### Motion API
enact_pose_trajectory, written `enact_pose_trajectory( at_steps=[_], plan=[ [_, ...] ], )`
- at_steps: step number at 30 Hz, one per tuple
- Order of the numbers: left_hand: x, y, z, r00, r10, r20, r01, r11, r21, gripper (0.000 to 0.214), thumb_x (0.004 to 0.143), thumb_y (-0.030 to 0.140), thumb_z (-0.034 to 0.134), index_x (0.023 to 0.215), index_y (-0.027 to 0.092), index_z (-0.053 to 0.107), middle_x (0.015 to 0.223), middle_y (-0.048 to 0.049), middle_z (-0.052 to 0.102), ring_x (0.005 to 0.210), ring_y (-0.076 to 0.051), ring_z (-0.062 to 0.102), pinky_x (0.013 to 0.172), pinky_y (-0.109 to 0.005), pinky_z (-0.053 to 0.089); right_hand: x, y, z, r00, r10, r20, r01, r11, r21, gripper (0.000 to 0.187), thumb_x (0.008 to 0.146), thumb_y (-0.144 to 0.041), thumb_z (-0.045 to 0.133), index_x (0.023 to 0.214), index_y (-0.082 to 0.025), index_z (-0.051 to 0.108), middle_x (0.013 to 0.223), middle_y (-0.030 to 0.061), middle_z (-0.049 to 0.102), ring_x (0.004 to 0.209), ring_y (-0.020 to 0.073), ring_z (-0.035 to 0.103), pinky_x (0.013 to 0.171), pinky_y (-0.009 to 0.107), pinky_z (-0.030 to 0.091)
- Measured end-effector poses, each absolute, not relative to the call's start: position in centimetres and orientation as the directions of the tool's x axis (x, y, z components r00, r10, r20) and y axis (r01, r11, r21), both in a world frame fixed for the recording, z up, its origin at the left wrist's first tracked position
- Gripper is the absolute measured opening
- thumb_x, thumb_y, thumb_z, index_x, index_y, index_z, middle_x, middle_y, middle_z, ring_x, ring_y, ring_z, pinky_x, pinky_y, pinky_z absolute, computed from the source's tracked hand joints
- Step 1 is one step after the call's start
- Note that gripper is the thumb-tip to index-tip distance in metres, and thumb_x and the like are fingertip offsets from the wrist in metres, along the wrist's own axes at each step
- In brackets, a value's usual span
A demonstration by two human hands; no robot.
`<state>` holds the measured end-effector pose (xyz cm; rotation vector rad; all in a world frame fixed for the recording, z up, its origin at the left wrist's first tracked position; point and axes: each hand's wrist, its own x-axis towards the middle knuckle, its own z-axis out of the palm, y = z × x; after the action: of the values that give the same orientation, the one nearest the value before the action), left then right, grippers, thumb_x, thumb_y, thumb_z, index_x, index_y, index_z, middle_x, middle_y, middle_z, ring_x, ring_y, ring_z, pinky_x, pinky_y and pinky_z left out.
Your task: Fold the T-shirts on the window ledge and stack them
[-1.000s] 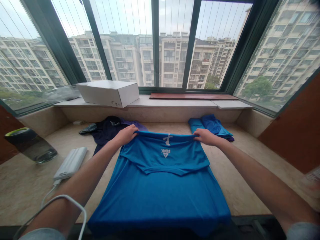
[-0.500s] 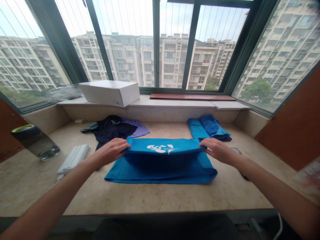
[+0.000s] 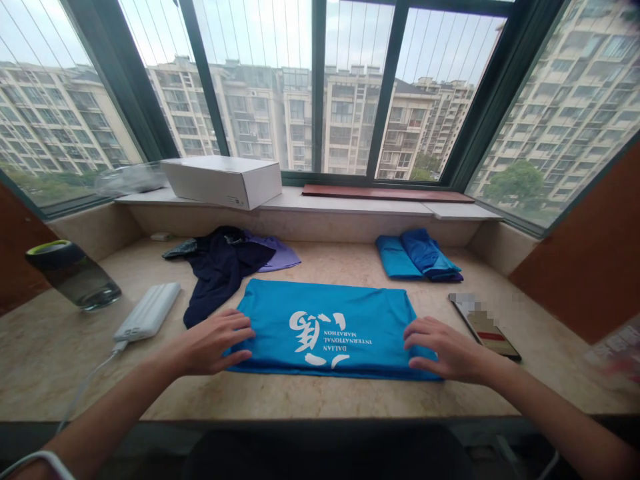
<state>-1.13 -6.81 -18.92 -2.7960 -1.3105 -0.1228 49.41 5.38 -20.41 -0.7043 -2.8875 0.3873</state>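
Note:
A blue shirt [image 3: 280, 313], folded into a wide rectangle, lies flat on the counter with white lettering and a white emblem facing up. My left hand [image 3: 215, 340] rests at its left edge, fingers spread over the cloth. At the opposite edge, my right hand [image 3: 440, 347] lies with its fingers apart on the fabric. Neither hand grips the cloth.
Dark and purple clothes [image 3: 220, 260] lie crumpled behind on the left, folded blue clothes [image 3: 417, 253] behind on the right. A bottle [image 3: 75, 277] and a cabled white power bank [image 3: 149, 311] stand left; a phone [image 3: 485, 327] lies right. A white box [image 3: 220, 181] sits on the sill.
The raised edge of the blue shirt has come down toward me and now lies flat, showing the full print. Both hands have let go of that edge and moved nearer and lower.

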Motion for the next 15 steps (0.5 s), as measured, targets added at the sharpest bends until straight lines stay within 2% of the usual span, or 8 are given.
enact_pose_trajectory(
  at_steps=[2, 4, 7, 10, 12, 15],
  plan=[
    [-0.7, -5.5, -19.5, 0.582, 0.800, 0.145, 0.808, -0.589, 0.006, 0.028, 0.102, 0.030, 0.049, 0.120, 0.024, 0.069, 0.116, -0.0091, 0.072, 0.108, -0.024, 0.066, 0.102, -0.038, 0.047, 47.9, 4.9, -21.1, -0.812, 0.567, 0.137, 0.505, 0.800, -0.324, 0.035, 0.102, -0.047, 0.051, 0.120, -0.025, 0.072, 0.127, 0.0113, 0.069, 0.116, 0.0271, 0.064, 0.102, 0.043, 0.048],
    [-0.5, -4.0, -20.3, 0.516, 0.844, 0.145, 0.851, -0.524, 0.023, 0.034, 0.103, 0.030, 0.046, 0.128, 0.024, 0.068, 0.129, -0.0100, 0.069, 0.121, -0.026, 0.062, 0.108, -0.040, 0.045, 46.1, 4.8, -22.3, -0.780, 0.619, 0.094, 0.560, 0.757, -0.338, 0.045, 0.104, -0.049, 0.044, 0.138, -0.027, 0.063, 0.142, 0.0118, 0.062, 0.128, 0.0287, 0.058, 0.108, 0.046, 0.045],
    [-1.0, -2.9, -21.7, 0.397, 0.916, 0.060, 0.915, -0.400, 0.051, 0.041, 0.102, 0.042, 0.048, 0.134, 0.025, 0.066, 0.137, -0.0096, 0.067, 0.129, -0.028, 0.060, 0.112, -0.044, 0.044, 43.8, 5.5, -23.8, -0.797, 0.604, -0.028, 0.584, 0.757, -0.293, 0.055, 0.103, -0.057, 0.040, 0.150, -0.030, 0.051, 0.156, 0.0096, 0.049, 0.142, 0.0315, 0.046, 0.117, 0.052, 0.035],
    [-1.7, -4.2, -22.4, 0.243, 0.970, 0.020, 0.968, -0.244, 0.052, 0.052, 0.102, 0.052, 0.042, 0.139, 0.021, 0.063, 0.144, -0.0130, 0.062, 0.134, -0.032, 0.057, 0.113, -0.048, 0.044, 42.0, 7.7, -23.8, -0.834, 0.552, -0.009, 0.541, 0.813, -0.214, 0.055, 0.102, -0.060, 0.042, 0.148, -0.032, 0.053, 0.159, 0.0063, 0.046, 0.147, 0.0317, 0.038, 0.123, 0.053, 0.025],
    [-1.2, -6.1, -22.4, 0.172, 0.985, 0.018, 0.985, -0.172, 0.025, 0.054, 0.104, 0.051, 0.039, 0.138, 0.018, 0.064, 0.143, -0.0156, 0.062, 0.133, -0.033, 0.058, 0.112, -0.050, 0.045, 40.6, 9.5, -22.8, -0.851, 0.523, 0.055, 0.507, 0.843, -0.180, 0.047, 0.102, -0.054, 0.049, 0.142, -0.031, 0.059, 0.155, 0.0072, 0.050, 0.143, 0.0310, 0.043, 0.120, 0.053, 0.031],
    [1.1, -9.8, -21.8, 0.152, 0.987, 0.044, 0.988, -0.152, 0.002, 0.052, 0.104, 0.050, 0.040, 0.134, 0.018, 0.067, 0.134, -0.0165, 0.068, 0.123, -0.035, 0.065, 0.106, -0.054, 0.048, 38.2, 11.2, -21.0, -0.857, 0.499, 0.128, 0.475, 0.861, -0.182, 0.037, 0.101, -0.042, 0.059, 0.133, -0.023, 0.061, 0.142, 0.0104, 0.057, 0.124, 0.0270, 0.058, 0.105, 0.051, 0.049]
  ],
)
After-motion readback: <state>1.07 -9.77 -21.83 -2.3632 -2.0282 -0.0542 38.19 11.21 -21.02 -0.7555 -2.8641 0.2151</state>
